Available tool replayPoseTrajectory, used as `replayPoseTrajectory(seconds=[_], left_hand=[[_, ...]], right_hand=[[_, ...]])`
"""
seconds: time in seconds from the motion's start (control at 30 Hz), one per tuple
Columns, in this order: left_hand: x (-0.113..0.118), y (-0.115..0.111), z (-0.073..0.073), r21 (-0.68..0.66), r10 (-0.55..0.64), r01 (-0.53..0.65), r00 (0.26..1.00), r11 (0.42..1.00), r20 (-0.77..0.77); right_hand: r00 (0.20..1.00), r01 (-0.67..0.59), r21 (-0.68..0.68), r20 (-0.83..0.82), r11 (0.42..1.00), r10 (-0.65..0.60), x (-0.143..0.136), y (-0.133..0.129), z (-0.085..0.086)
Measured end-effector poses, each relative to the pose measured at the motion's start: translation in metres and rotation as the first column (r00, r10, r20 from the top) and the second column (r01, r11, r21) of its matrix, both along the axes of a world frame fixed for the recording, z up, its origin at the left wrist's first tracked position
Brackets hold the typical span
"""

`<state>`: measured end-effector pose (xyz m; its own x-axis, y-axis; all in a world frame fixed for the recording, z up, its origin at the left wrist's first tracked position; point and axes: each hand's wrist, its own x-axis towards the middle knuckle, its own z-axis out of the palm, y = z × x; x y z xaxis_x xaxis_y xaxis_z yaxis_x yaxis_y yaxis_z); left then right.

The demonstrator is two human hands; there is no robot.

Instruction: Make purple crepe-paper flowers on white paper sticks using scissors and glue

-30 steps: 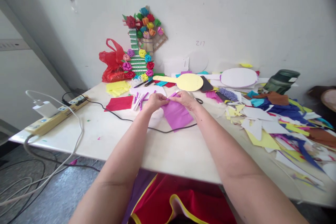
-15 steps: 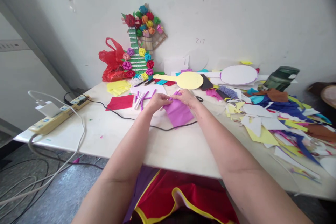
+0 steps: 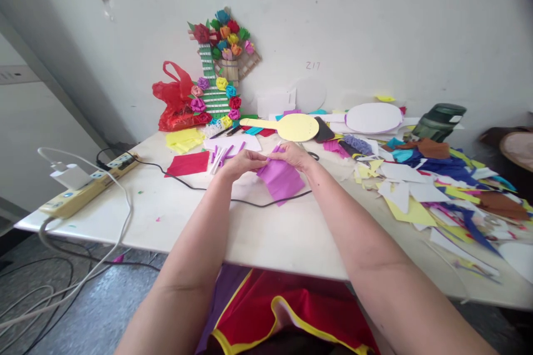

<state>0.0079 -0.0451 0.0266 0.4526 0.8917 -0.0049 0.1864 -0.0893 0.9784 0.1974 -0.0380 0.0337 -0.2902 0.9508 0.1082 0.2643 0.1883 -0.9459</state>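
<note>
Crossing the near part of the desk (image 3: 283, 244), a black cable (image 3: 200, 187) runs sideways and meets the near corner of the purple sheet (image 3: 283, 179); which lies on top cannot be told. The sheet is located at the middle of the desk, hanging from the fingertips at its far edge. Its near corner points toward the person and slightly right; its long axis appears to follow that line.

Grip state: the left hand (image 3: 245, 163) is closed in a fingertip pinch at the sheet's far left edge; the right hand (image 3: 293, 156) is pinched beside it, farther right. A thin stick (image 3: 278, 148) shows between the hands, pale end directed far and slightly right. Its contact with the sheet is partly hidden by fingers.

Step in hand, as judged: finger work along the sheet's far edge. Any further move calls for light, even pressure and a flat sheet.

To the left lie a red sheet (image 3: 188, 164) and loose sticks (image 3: 222, 159). Farther right are scissors (image 3: 313, 155); beyond, a yellow paddle shape (image 3: 298, 127).
</note>
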Motion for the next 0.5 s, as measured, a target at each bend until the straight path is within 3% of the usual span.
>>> replayPoseTrajectory(seconds=[0.33,0.5], left_hand=[[0.0,-0.0018,-0.0013,-0.033,-0.013,0.014,1.0,0.999,0.021],[0.0009,-0.0013,-0.0033,-0.073,-0.006,0.01,0.999,0.997,0.054]], right_hand=[[0.995,-0.096,0.029,0.012,0.995,0.096,-0.0014,0.0009,-0.0039],[0.996,-0.073,0.011,0.048,0.997,0.072,0.0001,0.0019,-0.0025]])
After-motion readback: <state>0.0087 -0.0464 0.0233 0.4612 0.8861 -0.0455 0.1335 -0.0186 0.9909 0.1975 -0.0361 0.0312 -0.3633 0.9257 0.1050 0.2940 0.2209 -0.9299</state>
